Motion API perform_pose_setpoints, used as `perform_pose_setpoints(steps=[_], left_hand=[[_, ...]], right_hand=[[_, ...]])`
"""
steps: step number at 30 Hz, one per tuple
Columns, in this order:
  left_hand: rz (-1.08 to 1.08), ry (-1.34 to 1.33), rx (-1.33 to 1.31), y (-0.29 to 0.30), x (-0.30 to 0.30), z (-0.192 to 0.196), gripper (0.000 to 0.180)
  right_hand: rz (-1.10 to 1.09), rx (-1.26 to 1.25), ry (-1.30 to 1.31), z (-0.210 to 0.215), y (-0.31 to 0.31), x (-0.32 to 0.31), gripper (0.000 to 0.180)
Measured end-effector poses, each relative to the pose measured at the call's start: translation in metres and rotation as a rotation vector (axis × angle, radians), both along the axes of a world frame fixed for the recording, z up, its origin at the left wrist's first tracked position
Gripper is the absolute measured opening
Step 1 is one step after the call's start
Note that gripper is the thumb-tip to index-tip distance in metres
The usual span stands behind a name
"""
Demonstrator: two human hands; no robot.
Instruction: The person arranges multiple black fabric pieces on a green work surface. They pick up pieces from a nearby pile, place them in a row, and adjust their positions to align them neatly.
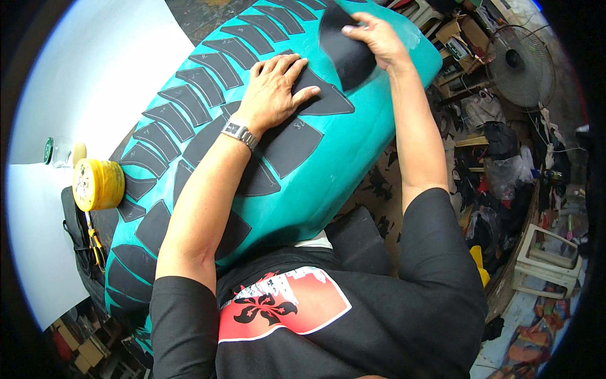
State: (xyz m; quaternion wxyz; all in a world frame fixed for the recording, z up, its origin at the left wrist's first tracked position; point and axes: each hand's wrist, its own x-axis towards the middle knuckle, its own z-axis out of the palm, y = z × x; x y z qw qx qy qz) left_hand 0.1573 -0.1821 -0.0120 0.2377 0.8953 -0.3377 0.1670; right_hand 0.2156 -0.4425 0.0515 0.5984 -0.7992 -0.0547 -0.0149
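Observation:
A large teal curved form [297, 189] lies across in front of me, covered with thin black foam-like pieces. My left hand [278, 85], with a silver watch at the wrist, lies open, its fingers spread over a pointed black piece [331, 101] near the middle. At the far right end, my right hand [375, 38] has its thumb over a bigger, leaf-shaped black piece [347, 60] and its fingers at the piece's edge. That piece bulges, with a shadow beside its lower right edge. A row of narrow curved pieces [218, 68] runs along the far left side.
A yellow round tub [99, 184] stands at the form's left, with yellow-handled scissors [95, 243] and a glass jar [60, 151] nearby. White sheeting [95, 82] covers the left. To the right are a fan [521, 68], cluttered bags and a white plastic stool [548, 260].

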Motion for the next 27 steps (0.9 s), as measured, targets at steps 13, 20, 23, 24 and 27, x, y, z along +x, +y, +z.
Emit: perform_pose_setpoints(steps=[13,20,23,24,27], left_hand=[[-0.223,0.898,-0.819,0.007,0.026,0.047,0.032],[-0.139,0.671,-0.465,-0.006,0.065,0.041,0.028],[-0.101,0.662,-0.506,-0.015,0.082,0.03,0.035],[-0.067,0.649,-0.515,-0.017,0.085,0.026,0.035],[-0.015,0.516,-0.486,-0.017,0.092,0.019,0.034]], right_hand=[[0.252,0.92,-0.1,0.0,0.005,-0.076,0.092],[0.065,0.311,0.162,-0.011,-0.01,-0.068,0.039],[-0.049,0.384,0.096,-0.025,-0.003,-0.065,0.044],[-0.09,0.349,0.053,-0.028,-0.001,-0.063,0.044],[-0.212,0.232,-0.058,-0.035,0.002,-0.051,0.043]])
